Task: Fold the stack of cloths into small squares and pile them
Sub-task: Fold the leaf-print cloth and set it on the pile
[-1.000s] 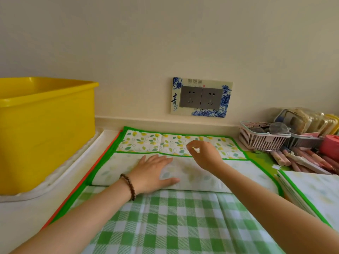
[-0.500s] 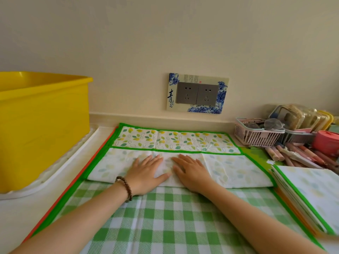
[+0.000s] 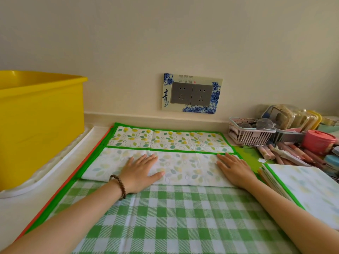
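The yellow tub (image 3: 36,125) stands at nine o'clock, apart from the work. The left hand (image 3: 141,173) lies flat, fingers straight, gripping nothing, pressing the leaf-print cloth (image 3: 183,167), which lies at twelve o'clock atop the checked cloth (image 3: 165,217), folded into a long band. The right hand (image 3: 236,171), equally flat, presses its three o'clock end. Judgement: early stage; folds to a square remain. Another pile of cloths (image 3: 308,187) and a pink basket (image 3: 251,136) crowd two to three o'clock.

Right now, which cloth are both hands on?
The leaf-print cloth with the green edge: left hand and right hand lie flat on it, not the checked cloth or side pile.
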